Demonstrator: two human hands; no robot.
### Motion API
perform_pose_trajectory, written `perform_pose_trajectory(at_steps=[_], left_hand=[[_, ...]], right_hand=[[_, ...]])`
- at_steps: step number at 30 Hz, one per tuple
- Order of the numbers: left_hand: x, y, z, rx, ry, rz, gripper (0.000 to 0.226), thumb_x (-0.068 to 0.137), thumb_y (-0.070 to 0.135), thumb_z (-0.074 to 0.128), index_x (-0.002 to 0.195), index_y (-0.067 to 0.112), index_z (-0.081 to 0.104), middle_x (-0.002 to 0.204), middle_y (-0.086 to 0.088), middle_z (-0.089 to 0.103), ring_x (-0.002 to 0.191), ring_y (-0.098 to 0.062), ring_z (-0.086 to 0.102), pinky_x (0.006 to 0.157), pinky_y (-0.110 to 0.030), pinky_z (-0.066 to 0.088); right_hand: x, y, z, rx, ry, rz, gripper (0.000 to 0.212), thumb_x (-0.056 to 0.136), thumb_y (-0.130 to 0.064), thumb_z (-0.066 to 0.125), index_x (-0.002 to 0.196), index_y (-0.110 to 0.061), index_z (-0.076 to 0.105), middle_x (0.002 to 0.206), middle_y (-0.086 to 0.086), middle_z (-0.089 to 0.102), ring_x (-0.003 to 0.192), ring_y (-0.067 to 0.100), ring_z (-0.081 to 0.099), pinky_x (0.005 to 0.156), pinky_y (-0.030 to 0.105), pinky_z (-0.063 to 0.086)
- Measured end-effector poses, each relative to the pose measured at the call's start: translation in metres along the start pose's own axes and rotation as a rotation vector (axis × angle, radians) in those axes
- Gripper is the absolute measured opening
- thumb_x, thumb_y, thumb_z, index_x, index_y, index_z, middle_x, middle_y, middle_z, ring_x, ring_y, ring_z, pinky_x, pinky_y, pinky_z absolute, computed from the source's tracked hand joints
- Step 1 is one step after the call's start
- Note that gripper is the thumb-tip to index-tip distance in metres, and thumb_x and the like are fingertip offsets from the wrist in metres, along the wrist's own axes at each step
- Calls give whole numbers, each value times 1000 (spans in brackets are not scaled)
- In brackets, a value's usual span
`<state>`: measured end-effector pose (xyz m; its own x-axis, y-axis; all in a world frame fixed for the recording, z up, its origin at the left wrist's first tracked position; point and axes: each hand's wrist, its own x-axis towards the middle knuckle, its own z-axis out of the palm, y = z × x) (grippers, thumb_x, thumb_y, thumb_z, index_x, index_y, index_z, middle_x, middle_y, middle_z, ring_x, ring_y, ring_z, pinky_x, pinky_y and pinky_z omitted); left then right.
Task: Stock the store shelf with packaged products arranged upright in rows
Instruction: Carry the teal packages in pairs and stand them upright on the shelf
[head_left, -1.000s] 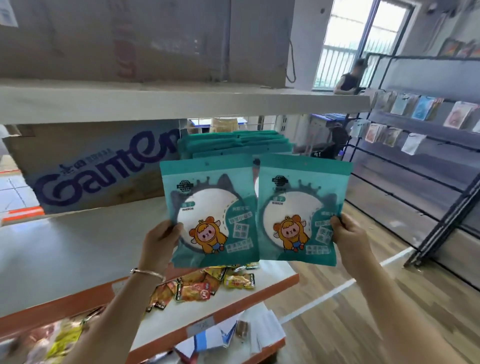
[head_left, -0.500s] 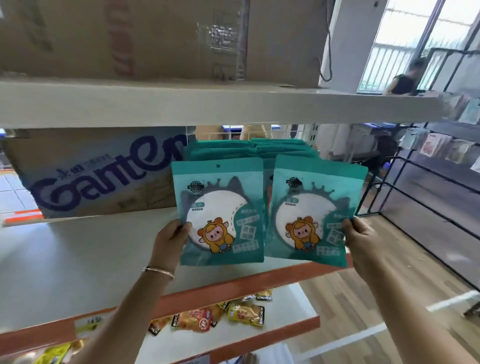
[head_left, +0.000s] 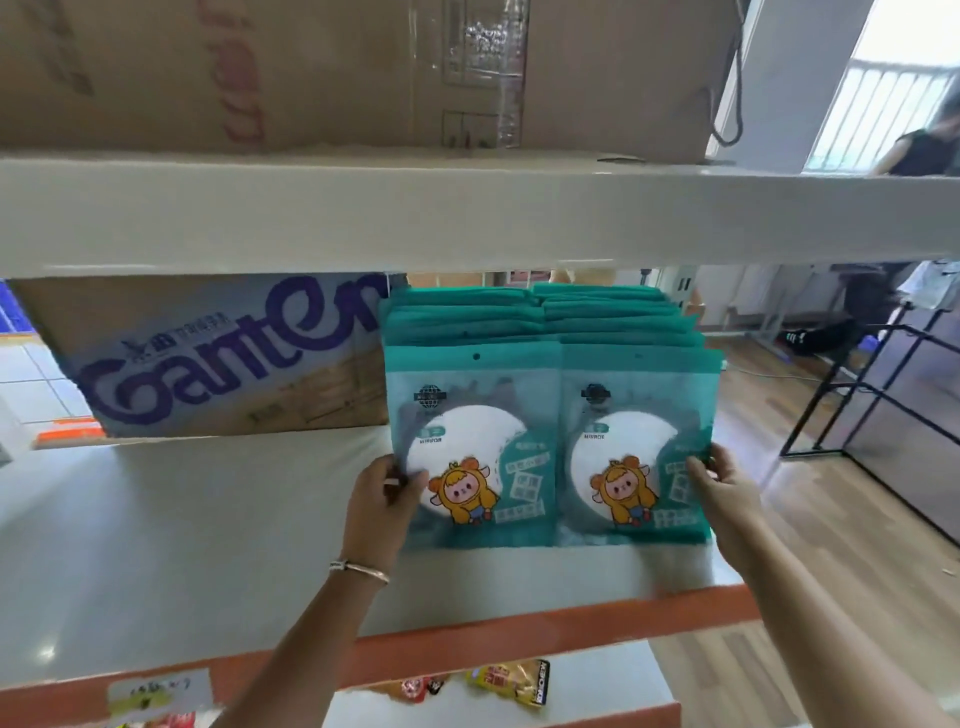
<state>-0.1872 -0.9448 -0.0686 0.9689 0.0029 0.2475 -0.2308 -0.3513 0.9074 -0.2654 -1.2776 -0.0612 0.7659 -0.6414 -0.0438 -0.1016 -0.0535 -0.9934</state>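
Observation:
Two teal packets with a white disc and a cartoon figure stand upright side by side on the white shelf (head_left: 182, 545). My left hand (head_left: 382, 501) grips the left packet (head_left: 475, 447) by its left edge. The right packet (head_left: 636, 447) is held at its right edge by my right hand (head_left: 722, 486). Both packets stand at the front of two rows of the same teal packets (head_left: 540, 317) that run back into the shelf. Their bottoms touch the shelf surface.
A cardboard box printed "Ganten" (head_left: 218, 358) lies on the same shelf, left of the rows. Another big box (head_left: 363, 73) sits on the shelf above. Snack packets (head_left: 509, 680) lie on the lower shelf. A black wire rack (head_left: 883, 384) stands at the right.
Both hands have carried the two packets up and forward from the air onto the shelf, against the front of the rows. The view has moved closer to the shelf.

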Motion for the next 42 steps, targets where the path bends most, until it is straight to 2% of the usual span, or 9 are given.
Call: perform_pose_trajectory(at_steps=[2, 5, 8, 11, 23, 29, 32, 38, 42], left_hand=[[-9, -5, 3, -33, -27, -37, 41, 68, 12, 79, 100, 16, 55, 99, -4, 55, 89, -22, 58, 74, -28, 54], [-20, -10, 6, 130, -73, -95, 95, 55, 16, 88, 133, 14, 34, 116, -3, 28, 108, -13, 31, 98, -30, 37], [-21, -7, 10, 173, -84, -93, 103, 53, 17, 88, 136, 12, 28, 115, 0, 23, 105, -12, 33, 97, -31, 39], [-21, -9, 14, 204, -78, -79, 103, 54, 25, 88, 135, 13, 26, 116, 0, 25, 103, -12, 36, 94, -31, 43], [-10, -11, 32, 211, 59, -91, 79, 56, 20, 87, 115, 4, 37, 119, -11, 37, 104, -27, 49, 75, -29, 44], [-12, -11, 33, 221, 64, -103, 81, 57, 23, 87, 119, 5, 37, 122, -14, 40, 103, -30, 51, 76, -32, 46], [-15, -15, 29, 189, 28, -105, 78, 59, 22, 86, 120, 8, 39, 116, -10, 43, 96, -22, 51, 74, -27, 49], [-20, -22, 4, 57, -13, -201, 42, 70, -2, 72, 97, 18, 46, 82, -2, 56, 82, -22, 57, 64, -18, 45], [-26, -19, -2, 10, -45, -256, 38, 74, 1, 70, 100, 15, 46, 81, 4, 53, 78, -14, 56, 57, -6, 40]], right_hand=[[4, 11, -3, -84, -72, -28, 42, 85, -12, 65, 122, -13, 47, 116, 13, 54, 95, 27, 59, 71, 41, 55], [5, 24, -8, -376, -78, -90, 89, 63, -17, 86, 134, -31, 33, 127, 6, 33, 114, 27, 46, 92, 50, 49], [4, 37, -11, -630, -55, -152, 123, 50, -25, 91, 145, -37, 13, 130, 8, 31, 122, 24, 29, 104, 48, 35], [8, 43, -8, -725, -55, -141, 136, 43, -39, 92, 145, -39, 2, 138, 7, 31, 125, 29, 29, 104, 50, 32], [15, 36, 16, -723, 102, -110, 130, 49, -41, 89, 145, -39, 2, 136, 15, 36, 126, 37, 36, 99, 54, 33], [11, 38, 19, -736, 120, -101, 124, 54, -45, 86, 145, -35, 3, 133, 18, 39, 124, 40, 38, 100, 53, 32], [8, 35, 18, -747, 127, -105, 124, 55, -46, 86, 147, -32, 4, 134, 19, 41, 125, 40, 39, 100, 53, 33], [-3, 39, 15, -710, 135, -80, 115, 58, -34, 87, 147, -25, 14, 126, 25, 46, 119, 42, 44, 97, 51, 42], [-18, 36, 14, -694, 190, -32, 105, 61, -27, 85, 144, -23, 21, 127, 27, 39, 120, 44, 39, 101, 54, 38]])
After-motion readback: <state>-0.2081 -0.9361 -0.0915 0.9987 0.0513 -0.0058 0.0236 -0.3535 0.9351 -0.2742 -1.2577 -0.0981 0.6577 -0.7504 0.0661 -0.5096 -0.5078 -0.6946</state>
